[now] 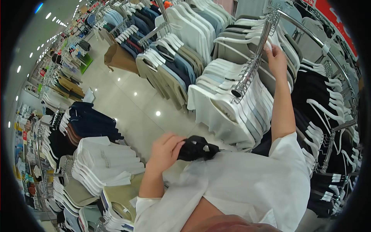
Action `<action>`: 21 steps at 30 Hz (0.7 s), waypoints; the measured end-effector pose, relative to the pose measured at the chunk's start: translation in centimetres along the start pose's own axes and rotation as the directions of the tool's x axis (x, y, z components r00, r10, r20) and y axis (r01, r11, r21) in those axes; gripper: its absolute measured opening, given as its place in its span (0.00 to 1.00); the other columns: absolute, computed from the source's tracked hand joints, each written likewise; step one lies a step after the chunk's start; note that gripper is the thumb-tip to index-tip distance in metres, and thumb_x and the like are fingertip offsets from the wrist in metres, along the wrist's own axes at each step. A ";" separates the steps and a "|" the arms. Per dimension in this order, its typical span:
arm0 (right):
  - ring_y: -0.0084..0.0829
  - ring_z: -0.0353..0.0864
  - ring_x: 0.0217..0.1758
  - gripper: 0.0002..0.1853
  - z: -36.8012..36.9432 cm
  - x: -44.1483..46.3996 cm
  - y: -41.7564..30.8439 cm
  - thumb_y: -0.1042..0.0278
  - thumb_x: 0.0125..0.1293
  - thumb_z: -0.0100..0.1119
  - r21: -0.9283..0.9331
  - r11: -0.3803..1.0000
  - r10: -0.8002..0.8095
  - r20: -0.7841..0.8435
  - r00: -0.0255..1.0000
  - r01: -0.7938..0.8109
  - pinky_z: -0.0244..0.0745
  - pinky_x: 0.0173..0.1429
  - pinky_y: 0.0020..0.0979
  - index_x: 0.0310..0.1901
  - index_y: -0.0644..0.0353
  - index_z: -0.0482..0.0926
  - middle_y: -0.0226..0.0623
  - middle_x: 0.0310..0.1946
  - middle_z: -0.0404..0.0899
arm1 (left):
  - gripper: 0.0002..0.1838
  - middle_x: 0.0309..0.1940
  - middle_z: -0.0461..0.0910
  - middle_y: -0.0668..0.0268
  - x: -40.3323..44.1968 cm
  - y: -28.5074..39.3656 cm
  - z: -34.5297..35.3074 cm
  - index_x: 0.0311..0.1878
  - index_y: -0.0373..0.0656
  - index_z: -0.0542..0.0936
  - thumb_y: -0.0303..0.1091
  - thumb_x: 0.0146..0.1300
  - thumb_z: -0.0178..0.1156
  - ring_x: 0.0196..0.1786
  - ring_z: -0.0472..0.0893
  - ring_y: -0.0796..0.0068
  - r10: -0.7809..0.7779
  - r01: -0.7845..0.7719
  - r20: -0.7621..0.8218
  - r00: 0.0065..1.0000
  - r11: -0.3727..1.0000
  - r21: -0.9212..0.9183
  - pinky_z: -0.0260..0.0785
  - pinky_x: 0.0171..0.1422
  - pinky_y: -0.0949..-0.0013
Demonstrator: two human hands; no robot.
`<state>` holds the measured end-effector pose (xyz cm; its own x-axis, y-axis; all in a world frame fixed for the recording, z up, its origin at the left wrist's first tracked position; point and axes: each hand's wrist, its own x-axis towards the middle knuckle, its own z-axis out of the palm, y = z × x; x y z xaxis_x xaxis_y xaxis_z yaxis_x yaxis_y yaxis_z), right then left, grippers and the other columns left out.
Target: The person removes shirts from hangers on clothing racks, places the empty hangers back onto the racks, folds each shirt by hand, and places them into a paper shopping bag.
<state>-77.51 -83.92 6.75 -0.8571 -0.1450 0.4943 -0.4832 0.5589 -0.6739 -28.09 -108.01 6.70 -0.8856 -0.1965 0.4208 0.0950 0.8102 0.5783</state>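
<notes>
My right hand (276, 62) reaches up to the chrome rack, its fingers closed at the edge of a white hanger (253, 41) among hung garments. In front of my chest, my left hand (166, 151) is closed at the side of a black crumpled-looking item (197, 147); its exact kind is unclear. Between the hands, white and pale grey shirts (228, 112) hang from the near end of a chrome rail (247, 75). Grey-beige garments (234, 50) hang just beyond them, beside my right fingers.
Black garments (309, 87) on white hangers crowd my right side. On the left stand racks of white T-shirts (102, 160) and navy clothes (91, 120). A brown bag-like item (120, 58) hangs ahead. Shiny floor tiles (135, 104) run between the racks.
</notes>
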 end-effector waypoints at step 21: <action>0.59 0.61 0.81 0.40 1.1 -34.3 -18.1 0.56 0.53 0.82 0.192 0.863 -0.461 0.676 0.574 0.467 0.68 0.78 0.53 0.71 0.42 0.79 0.50 0.81 0.59 | 0.08 0.33 0.79 0.61 6.2 -1.3 -4.9 0.47 0.38 0.87 0.20 0.66 0.67 0.32 0.79 0.62 0.312 -0.329 -0.164 0.936 0.940 -0.090 0.71 0.34 0.66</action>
<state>-39.59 -89.93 1.43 -0.3901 -0.8933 0.2233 -0.8518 0.2579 -0.4560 -31.45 -113.02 11.98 -0.7243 -0.0219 0.6891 0.4217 0.7767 0.4680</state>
